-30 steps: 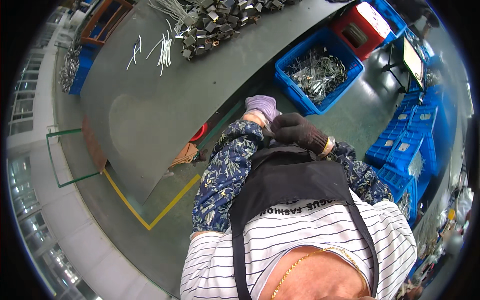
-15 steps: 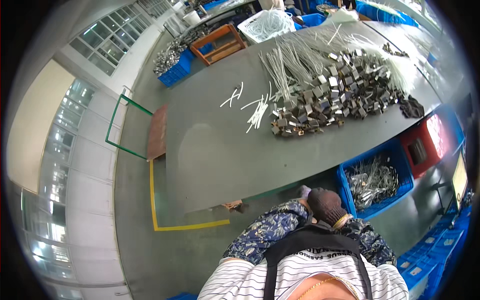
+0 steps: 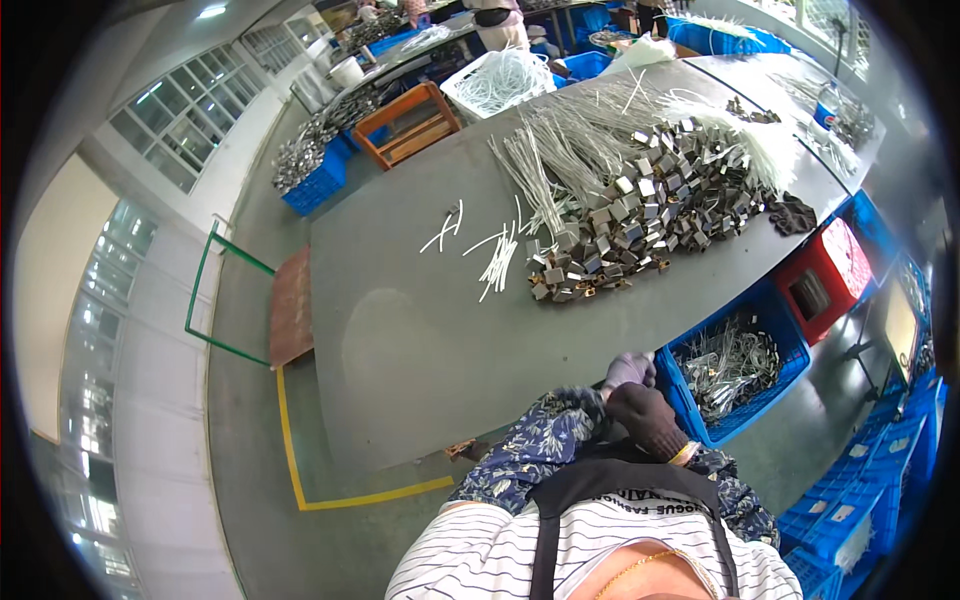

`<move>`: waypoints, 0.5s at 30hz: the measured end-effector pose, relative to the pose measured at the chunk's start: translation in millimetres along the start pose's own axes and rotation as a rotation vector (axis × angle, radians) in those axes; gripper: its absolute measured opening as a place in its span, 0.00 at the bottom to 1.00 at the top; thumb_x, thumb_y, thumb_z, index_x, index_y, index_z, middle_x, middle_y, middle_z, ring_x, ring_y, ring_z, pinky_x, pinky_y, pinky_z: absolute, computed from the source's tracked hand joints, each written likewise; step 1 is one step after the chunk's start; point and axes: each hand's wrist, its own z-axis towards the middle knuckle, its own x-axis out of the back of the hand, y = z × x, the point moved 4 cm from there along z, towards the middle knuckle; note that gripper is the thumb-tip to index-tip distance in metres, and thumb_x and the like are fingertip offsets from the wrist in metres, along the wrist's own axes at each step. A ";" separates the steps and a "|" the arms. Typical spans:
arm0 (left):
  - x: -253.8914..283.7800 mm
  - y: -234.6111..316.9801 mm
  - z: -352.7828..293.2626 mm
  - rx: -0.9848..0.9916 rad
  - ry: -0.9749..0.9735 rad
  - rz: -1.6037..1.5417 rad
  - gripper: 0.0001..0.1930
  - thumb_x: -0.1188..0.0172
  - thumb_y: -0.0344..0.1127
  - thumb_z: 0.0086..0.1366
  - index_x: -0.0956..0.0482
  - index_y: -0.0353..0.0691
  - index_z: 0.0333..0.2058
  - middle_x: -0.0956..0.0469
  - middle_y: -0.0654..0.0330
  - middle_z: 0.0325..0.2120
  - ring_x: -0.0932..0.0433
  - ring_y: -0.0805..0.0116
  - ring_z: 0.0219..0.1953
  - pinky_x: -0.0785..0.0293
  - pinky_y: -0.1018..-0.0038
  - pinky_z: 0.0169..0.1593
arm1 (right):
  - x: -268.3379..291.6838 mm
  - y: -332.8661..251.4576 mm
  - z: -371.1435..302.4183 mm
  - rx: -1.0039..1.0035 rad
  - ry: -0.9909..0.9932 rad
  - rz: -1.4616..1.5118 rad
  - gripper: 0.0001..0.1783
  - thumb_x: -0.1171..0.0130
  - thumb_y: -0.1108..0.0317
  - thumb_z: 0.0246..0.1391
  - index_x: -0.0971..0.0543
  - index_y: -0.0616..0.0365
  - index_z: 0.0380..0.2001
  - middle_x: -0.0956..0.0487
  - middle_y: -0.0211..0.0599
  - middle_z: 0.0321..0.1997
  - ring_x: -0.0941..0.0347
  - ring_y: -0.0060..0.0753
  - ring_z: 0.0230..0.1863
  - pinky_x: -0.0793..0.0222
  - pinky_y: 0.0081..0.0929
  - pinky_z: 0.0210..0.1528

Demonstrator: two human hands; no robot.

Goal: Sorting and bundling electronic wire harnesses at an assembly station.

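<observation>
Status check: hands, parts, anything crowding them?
Lilac-gloved left hand and dark-gloved right hand together by table edge, grip unclear. Metal blocks piled on table, untouched. Blue crate close on the right.

purple glove (image 3: 632, 369) | worn on left hand (image 3: 626, 376), curled, near blue crate's (image 3: 755, 418) left corner || dark brown glove (image 3: 648, 418) | knitted-looking, worn on right hand (image 3: 655, 424), fingers bent at left wrist, contact unclear || floral sleeve (image 3: 530, 440) | navy, leafy print, creased along left forearm
</observation>
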 end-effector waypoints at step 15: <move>-7.1 100.4 -36.0 -0.310 -0.229 -0.905 0.29 0.51 0.63 0.64 0.34 0.45 0.16 0.40 0.66 0.10 0.42 0.69 0.12 0.34 0.68 0.27 | -14.1 -6.8 -5.9 -0.216 -0.005 1.059 0.11 0.40 0.66 0.52 0.22 0.63 0.35 0.25 0.27 0.26 0.32 0.16 0.26 0.36 0.16 0.28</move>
